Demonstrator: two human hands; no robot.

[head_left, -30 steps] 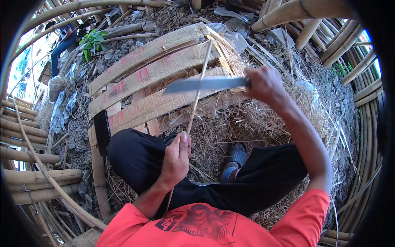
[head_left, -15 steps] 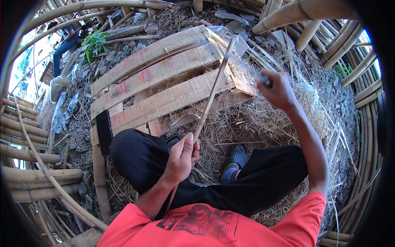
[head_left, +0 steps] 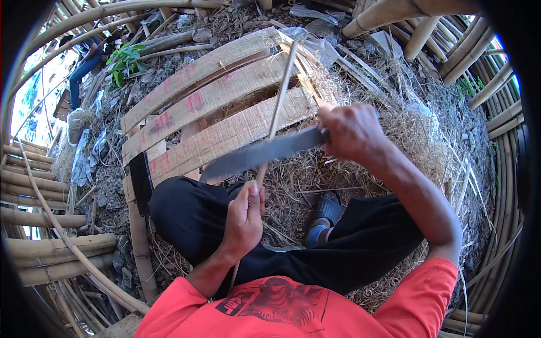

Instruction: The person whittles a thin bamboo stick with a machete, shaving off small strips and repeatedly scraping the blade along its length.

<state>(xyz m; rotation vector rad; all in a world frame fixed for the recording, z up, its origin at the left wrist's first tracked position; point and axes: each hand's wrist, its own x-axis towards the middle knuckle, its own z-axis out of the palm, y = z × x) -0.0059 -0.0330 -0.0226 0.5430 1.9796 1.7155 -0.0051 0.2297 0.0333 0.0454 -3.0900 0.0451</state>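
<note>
A long thin bamboo strip (head_left: pixel 283 90) slants upward from my left hand (head_left: pixel 245 217), whose fingers are wrapped round its lower part. My right hand (head_left: pixel 354 133) grips the handle of a large knife (head_left: pixel 262 152). The wide blade, slightly blurred, points left and lies across the strip just above my left hand. Whether the edge touches the strip I cannot tell. Beyond both hands is a slatted wooden pallet (head_left: pixel 225 132) with red marks, and the strip's far end reaches over its right side.
A dark phone (head_left: pixel 141 176) leans at the pallet's left end, near my knee. Thin shavings (head_left: pixel 293 180) cover the ground around my sandalled foot (head_left: pixel 326 213). Bamboo poles (head_left: pixel 59 248) stand along both sides. Another person (head_left: pixel 84 70) is at the far upper left.
My right hand has come down and left, bringing the knife from beside the strip's upper end to just above my left hand. The strip now tilts more upright.
</note>
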